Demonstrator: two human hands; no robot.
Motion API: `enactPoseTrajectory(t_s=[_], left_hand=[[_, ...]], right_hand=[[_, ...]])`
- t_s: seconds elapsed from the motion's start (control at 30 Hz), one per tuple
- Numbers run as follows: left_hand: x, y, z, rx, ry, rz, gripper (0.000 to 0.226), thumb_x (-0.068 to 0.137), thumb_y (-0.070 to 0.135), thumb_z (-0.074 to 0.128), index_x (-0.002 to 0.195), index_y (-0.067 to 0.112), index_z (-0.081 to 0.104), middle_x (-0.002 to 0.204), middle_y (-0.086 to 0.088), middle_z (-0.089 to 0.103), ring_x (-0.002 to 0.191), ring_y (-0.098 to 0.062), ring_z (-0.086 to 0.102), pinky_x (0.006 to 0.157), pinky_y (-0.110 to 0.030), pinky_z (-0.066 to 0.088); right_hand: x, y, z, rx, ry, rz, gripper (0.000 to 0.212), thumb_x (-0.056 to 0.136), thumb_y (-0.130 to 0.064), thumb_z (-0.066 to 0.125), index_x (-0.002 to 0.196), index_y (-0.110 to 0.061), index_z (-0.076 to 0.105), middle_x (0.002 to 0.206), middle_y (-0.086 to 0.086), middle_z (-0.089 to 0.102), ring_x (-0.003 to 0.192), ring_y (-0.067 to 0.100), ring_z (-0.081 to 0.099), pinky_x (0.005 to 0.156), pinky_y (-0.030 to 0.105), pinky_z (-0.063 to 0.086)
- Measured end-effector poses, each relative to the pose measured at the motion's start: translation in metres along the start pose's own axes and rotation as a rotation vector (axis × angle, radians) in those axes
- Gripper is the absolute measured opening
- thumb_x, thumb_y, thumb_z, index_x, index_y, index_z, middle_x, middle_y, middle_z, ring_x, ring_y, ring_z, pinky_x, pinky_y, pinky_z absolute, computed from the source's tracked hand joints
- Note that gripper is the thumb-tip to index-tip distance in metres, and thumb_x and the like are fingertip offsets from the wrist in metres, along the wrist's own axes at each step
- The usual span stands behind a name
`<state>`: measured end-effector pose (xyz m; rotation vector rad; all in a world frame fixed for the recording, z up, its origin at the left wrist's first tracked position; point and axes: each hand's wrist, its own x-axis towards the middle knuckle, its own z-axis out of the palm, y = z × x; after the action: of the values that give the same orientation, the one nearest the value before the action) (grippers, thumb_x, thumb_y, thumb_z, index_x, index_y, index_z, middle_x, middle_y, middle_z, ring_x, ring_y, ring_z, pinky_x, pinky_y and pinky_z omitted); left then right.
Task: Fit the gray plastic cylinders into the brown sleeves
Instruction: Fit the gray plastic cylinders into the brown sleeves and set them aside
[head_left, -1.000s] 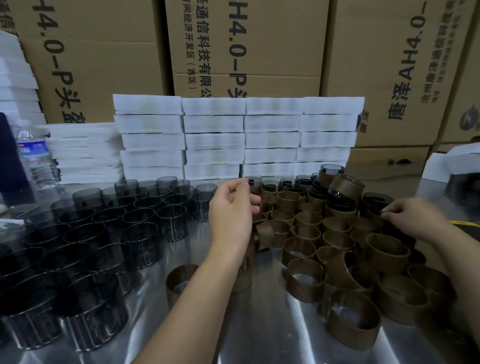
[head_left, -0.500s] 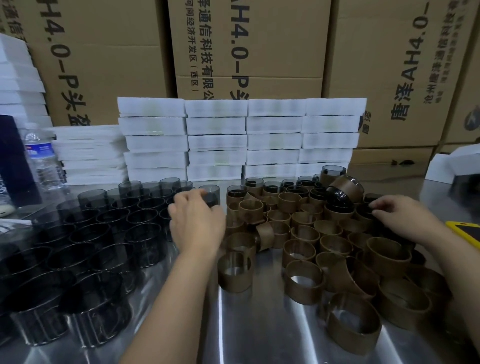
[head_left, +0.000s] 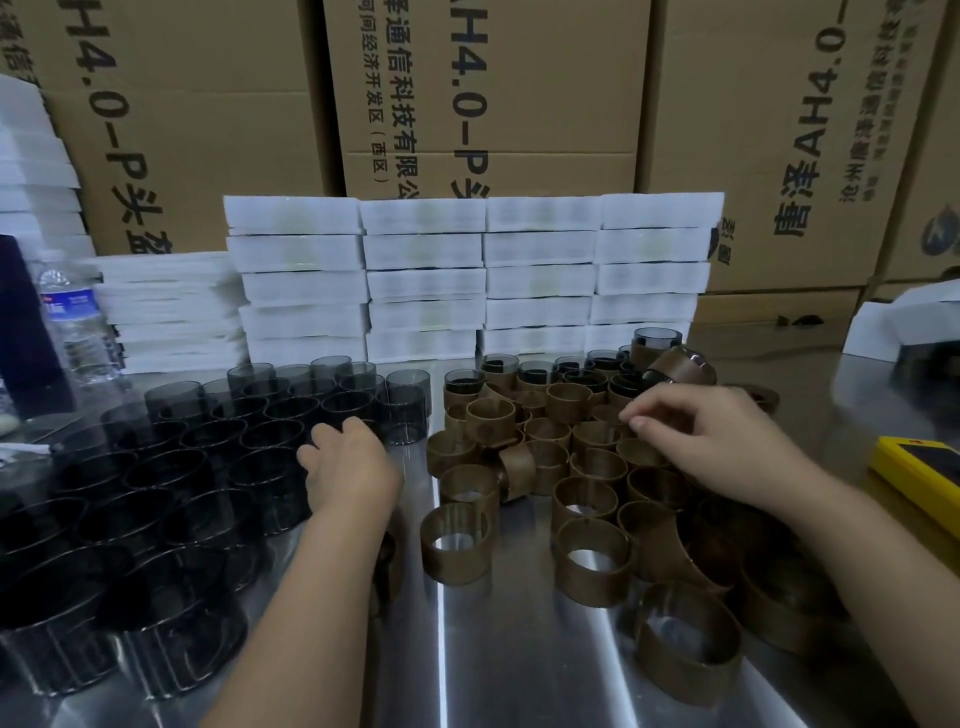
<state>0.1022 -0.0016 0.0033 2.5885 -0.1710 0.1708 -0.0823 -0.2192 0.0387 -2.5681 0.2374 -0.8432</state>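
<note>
Several dark gray plastic cylinders stand packed together on the left of the metal table. A heap of brown sleeves covers the right; those at the back have gray cylinders inside. My left hand is at the right edge of the gray group, its fingers curled down over a cylinder there, and their tips are hidden. My right hand hovers low over the sleeves with curled fingers. Its thumb and forefinger tips meet at the rim of a sleeve; whether they pinch it is unclear.
White foam trays are stacked at the back in front of cardboard cartons. A water bottle stands at far left, and a yellow object lies at the right edge. Bare metal table shows in front.
My left hand swung left from the sleeves to the gray cylinders. My right hand shifted left across the sleeve heap and its fingers drew together.
</note>
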Motion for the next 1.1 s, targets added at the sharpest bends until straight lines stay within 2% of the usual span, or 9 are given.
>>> enactPoseTrajectory(t_s=[0.2, 0.33, 0.43, 0.5, 0.57, 0.7, 0.8, 0.9, 1.1], left_hand=[[-0.001, -0.001, 0.0, -0.045, 0.043, 0.075, 0.031, 0.09, 0.017, 0.066, 0.121, 0.017, 0.062, 0.127, -0.013, 0.037, 0.12, -0.033, 0.033, 0.078, -0.033, 0.035], [-0.006, 0.007, -0.006, -0.179, 0.132, 0.196, 0.026, 0.087, 0.03, 0.07, 0.11, 0.019, 0.066, 0.123, -0.008, 0.037, 0.118, -0.029, 0.032, 0.088, -0.035, 0.038], [-0.014, 0.02, -0.01, -0.427, 0.134, 0.333, 0.011, 0.086, 0.03, 0.07, 0.086, 0.025, 0.06, 0.119, 0.002, 0.037, 0.119, -0.023, 0.033, 0.095, -0.025, 0.031], [-0.021, 0.03, -0.011, -0.697, 0.007, 0.367, 0.011, 0.087, 0.027, 0.068, 0.082, 0.026, 0.059, 0.119, -0.001, 0.053, 0.116, -0.022, 0.049, 0.103, -0.033, 0.04], [-0.032, 0.04, -0.015, -1.051, -0.21, 0.293, 0.003, 0.09, 0.022, 0.065, 0.091, 0.02, 0.064, 0.106, -0.006, 0.069, 0.103, -0.023, 0.064, 0.096, -0.041, 0.051], [-0.048, 0.053, -0.014, -1.527, -0.645, 0.162, 0.015, 0.092, 0.011, 0.057, 0.104, 0.002, 0.062, 0.093, -0.01, 0.069, 0.095, -0.026, 0.064, 0.092, -0.039, 0.054], [-0.057, 0.06, -0.013, -1.626, -0.859, 0.127, 0.025, 0.092, 0.014, 0.053, 0.111, 0.002, 0.062, 0.102, -0.017, 0.066, 0.097, -0.031, 0.062, 0.093, -0.042, 0.052], [-0.062, 0.063, -0.01, -1.635, -0.996, 0.142, 0.028, 0.093, 0.019, 0.05, 0.112, 0.003, 0.063, 0.095, -0.016, 0.069, 0.087, -0.028, 0.067, 0.08, -0.037, 0.057], [-0.067, 0.063, -0.001, -1.475, -1.056, 0.181, 0.038, 0.094, 0.041, 0.049, 0.107, 0.01, 0.066, 0.09, -0.01, 0.073, 0.073, -0.018, 0.071, 0.065, -0.028, 0.059]], right_hand=[[-0.001, -0.002, 0.013, 0.009, -0.077, -0.045, 0.025, 0.086, -0.024, 0.065, 0.08, -0.048, 0.063, 0.077, -0.015, 0.068, 0.07, -0.001, 0.06, 0.063, 0.01, 0.045], [-0.002, -0.002, 0.013, 0.031, -0.071, -0.067, 0.027, 0.086, -0.027, 0.065, 0.079, -0.052, 0.062, 0.078, -0.02, 0.069, 0.072, 0.0, 0.061, 0.064, 0.014, 0.048], [-0.001, -0.001, 0.013, 0.056, -0.041, -0.085, 0.028, 0.086, -0.024, 0.065, 0.078, -0.051, 0.064, 0.079, -0.03, 0.065, 0.073, -0.006, 0.06, 0.062, 0.006, 0.043], [-0.001, -0.002, 0.012, 0.096, -0.011, -0.093, 0.028, 0.086, -0.022, 0.066, 0.08, -0.048, 0.065, 0.081, -0.032, 0.065, 0.074, -0.004, 0.062, 0.063, 0.009, 0.046], [-0.001, -0.003, 0.012, 0.134, 0.035, -0.119, 0.024, 0.085, -0.023, 0.066, 0.085, -0.047, 0.066, 0.086, -0.027, 0.066, 0.078, 0.0, 0.062, 0.069, 0.013, 0.048], [-0.005, -0.012, 0.013, 0.209, 0.133, -0.199, 0.032, 0.076, -0.047, 0.065, 0.107, -0.044, 0.06, 0.096, -0.02, 0.06, 0.08, 0.006, 0.06, 0.075, 0.01, 0.045], [-0.007, -0.017, 0.015, 0.155, 0.154, -0.27, 0.058, 0.066, -0.059, 0.067, 0.12, -0.048, 0.048, 0.113, -0.022, 0.054, 0.086, 0.006, 0.059, 0.081, 0.009, 0.042], [-0.008, -0.019, 0.016, 0.131, 0.131, -0.313, 0.07, 0.062, -0.063, 0.071, 0.125, -0.048, 0.044, 0.123, -0.031, 0.047, 0.1, -0.003, 0.055, 0.086, 0.006, 0.038], [-0.009, -0.02, 0.019, 0.12, 0.116, -0.305, 0.073, 0.061, -0.057, 0.076, 0.127, -0.04, 0.047, 0.121, -0.026, 0.052, 0.11, -0.01, 0.049, 0.093, 0.005, 0.035]])
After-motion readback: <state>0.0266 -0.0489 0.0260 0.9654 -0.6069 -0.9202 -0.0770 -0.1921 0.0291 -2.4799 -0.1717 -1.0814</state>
